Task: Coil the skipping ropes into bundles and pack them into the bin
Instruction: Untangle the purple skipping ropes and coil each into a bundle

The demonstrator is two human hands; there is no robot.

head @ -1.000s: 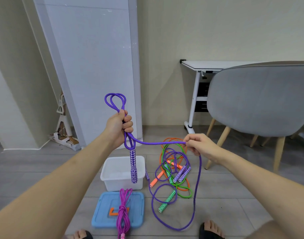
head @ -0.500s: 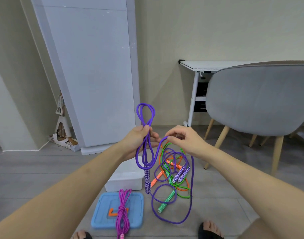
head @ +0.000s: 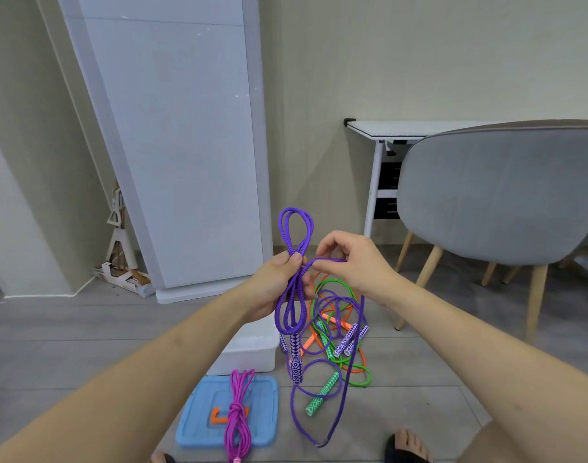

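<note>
Purple skipping rope (head: 294, 262) — folded loops gripped mid-length by the left hand (head: 279, 289), one strand pinched by the right hand (head: 351, 262). White bin (head: 249, 354) on floor below — pink coiled bundle (head: 237, 416) laid across blue lid (head: 199, 416).

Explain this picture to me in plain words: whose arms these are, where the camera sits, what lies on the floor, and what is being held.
There is no machine here: a person wears one camera on the head, looking down at their own arms. The left hand grips folded loops of a purple skipping rope; the right hand pinches its free strand. On the floor are a white bin, its blue lid with a coiled pink rope on it, and a tangle of ropes not yet coiled.
</note>
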